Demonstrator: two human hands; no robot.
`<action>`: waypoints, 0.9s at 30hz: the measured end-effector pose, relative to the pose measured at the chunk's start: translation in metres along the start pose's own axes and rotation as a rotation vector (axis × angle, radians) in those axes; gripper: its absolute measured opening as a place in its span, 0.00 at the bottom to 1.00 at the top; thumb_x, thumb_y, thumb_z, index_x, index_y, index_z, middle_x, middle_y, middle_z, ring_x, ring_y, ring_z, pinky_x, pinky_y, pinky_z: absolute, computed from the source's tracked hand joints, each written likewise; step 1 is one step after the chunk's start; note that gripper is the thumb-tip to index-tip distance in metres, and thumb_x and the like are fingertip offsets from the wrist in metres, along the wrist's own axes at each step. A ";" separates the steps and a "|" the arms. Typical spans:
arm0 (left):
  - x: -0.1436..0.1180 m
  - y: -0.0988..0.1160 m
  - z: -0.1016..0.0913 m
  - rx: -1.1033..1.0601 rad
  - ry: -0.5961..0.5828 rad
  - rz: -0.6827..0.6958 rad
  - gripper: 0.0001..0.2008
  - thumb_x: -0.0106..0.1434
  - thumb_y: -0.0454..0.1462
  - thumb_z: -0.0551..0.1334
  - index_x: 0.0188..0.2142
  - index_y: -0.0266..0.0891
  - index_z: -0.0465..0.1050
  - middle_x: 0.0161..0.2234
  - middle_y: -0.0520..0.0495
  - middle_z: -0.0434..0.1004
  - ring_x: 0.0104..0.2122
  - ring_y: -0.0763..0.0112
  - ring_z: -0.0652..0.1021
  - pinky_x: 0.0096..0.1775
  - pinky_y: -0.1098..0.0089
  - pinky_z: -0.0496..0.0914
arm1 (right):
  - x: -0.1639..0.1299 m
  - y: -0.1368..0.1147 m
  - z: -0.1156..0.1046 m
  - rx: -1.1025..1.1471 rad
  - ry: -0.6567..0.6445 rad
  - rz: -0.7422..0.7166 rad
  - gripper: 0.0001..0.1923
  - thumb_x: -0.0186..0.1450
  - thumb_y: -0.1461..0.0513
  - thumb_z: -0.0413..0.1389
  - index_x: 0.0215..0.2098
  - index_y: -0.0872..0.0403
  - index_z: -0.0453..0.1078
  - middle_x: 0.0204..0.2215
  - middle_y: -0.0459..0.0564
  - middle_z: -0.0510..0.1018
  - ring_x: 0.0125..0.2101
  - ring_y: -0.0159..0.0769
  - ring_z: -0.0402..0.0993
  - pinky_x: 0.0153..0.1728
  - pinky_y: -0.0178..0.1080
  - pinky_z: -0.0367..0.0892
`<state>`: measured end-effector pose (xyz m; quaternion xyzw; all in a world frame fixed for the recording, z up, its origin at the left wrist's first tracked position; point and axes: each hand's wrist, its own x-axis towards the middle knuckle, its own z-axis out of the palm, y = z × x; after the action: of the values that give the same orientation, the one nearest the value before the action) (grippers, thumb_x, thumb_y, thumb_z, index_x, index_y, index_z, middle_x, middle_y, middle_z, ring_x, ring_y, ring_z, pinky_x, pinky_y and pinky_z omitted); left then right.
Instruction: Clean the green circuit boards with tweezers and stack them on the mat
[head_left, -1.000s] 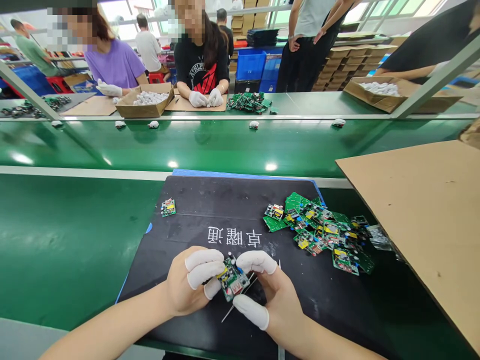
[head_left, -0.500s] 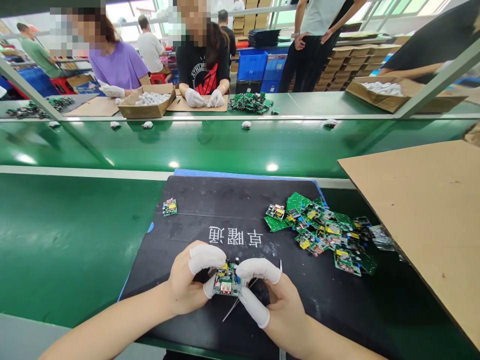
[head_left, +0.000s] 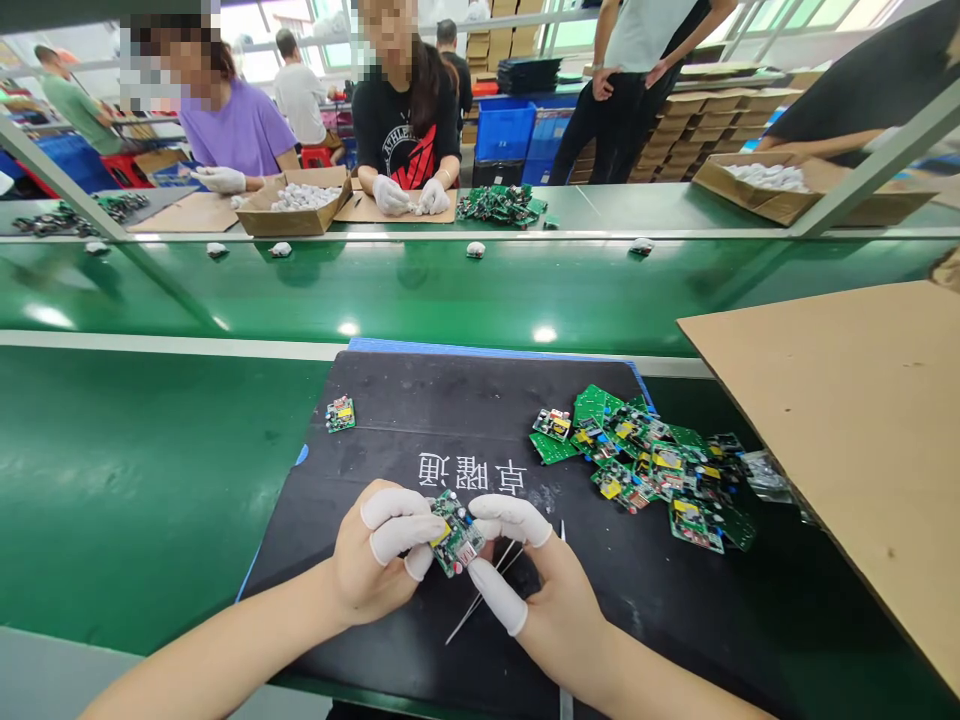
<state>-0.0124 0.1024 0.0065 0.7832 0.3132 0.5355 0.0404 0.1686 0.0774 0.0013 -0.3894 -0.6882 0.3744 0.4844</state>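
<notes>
A small green circuit board (head_left: 457, 540) with a yellow component and a metal USB port is tilted above the black mat. My left hand (head_left: 382, 545), in white finger cots, pinches its left edge. The white-covered thumb and fingers of my right hand (head_left: 532, 570) close on the board's right side near the port. Beneath my right hand lie thin metal tweezers (head_left: 466, 618), partly hidden by it. Another slim metal tool (head_left: 565, 703) shows below my right wrist.
A single circuit board (head_left: 340, 413) lies on the mat (head_left: 390, 390) at the left. Many boards form a pile (head_left: 652, 455) at the right, beside a cardboard sheet (head_left: 840, 400). Beyond runs a green conveyor (head_left: 420, 290) carrying small white-wrapped pieces (head_left: 475, 250); co-workers sit across it.
The held board has turned from upright, port facing down, to a slanted pose, and my hands have shifted their fingers on it. Pieces on the conveyor have moved left.
</notes>
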 end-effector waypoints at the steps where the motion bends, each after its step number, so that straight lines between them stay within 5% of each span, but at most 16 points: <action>1: 0.001 0.000 0.000 -0.006 -0.004 0.015 0.15 0.58 0.23 0.59 0.41 0.42 0.69 0.26 0.54 0.72 0.22 0.75 0.74 0.26 0.75 0.71 | 0.000 0.000 0.000 0.006 0.008 0.005 0.18 0.62 0.69 0.53 0.50 0.50 0.65 0.29 0.44 0.75 0.28 0.31 0.74 0.34 0.34 0.75; 9: -0.001 -0.013 -0.006 0.076 -0.004 0.040 0.10 0.59 0.27 0.60 0.39 0.41 0.70 0.28 0.51 0.75 0.26 0.72 0.76 0.30 0.71 0.72 | 0.007 0.000 -0.004 -0.005 0.009 0.021 0.16 0.63 0.69 0.52 0.48 0.51 0.66 0.29 0.45 0.77 0.28 0.32 0.74 0.36 0.34 0.75; 12: -0.002 -0.021 -0.008 -0.020 -0.021 -0.155 0.09 0.58 0.28 0.61 0.37 0.41 0.71 0.31 0.49 0.76 0.31 0.69 0.77 0.34 0.68 0.72 | 0.008 0.002 -0.007 0.004 0.029 0.027 0.14 0.65 0.68 0.51 0.48 0.51 0.65 0.28 0.45 0.77 0.28 0.32 0.74 0.36 0.35 0.74; 19: -0.009 -0.015 0.002 -0.392 -0.080 -0.640 0.08 0.54 0.28 0.64 0.34 0.40 0.72 0.28 0.52 0.73 0.25 0.75 0.71 0.30 0.75 0.69 | 0.007 0.002 -0.007 0.052 0.005 0.000 0.17 0.65 0.69 0.51 0.50 0.49 0.66 0.29 0.44 0.76 0.29 0.31 0.73 0.36 0.34 0.74; 27: -0.013 -0.009 0.005 -0.521 -0.106 -0.763 0.09 0.53 0.29 0.66 0.33 0.41 0.73 0.24 0.55 0.72 0.24 0.77 0.71 0.30 0.78 0.69 | 0.006 0.001 -0.007 0.036 -0.043 -0.052 0.22 0.64 0.71 0.52 0.53 0.46 0.67 0.32 0.43 0.77 0.31 0.29 0.75 0.38 0.32 0.73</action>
<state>-0.0151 0.1042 -0.0102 0.6021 0.4313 0.5026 0.4459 0.1740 0.0837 0.0046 -0.3543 -0.7014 0.3826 0.4859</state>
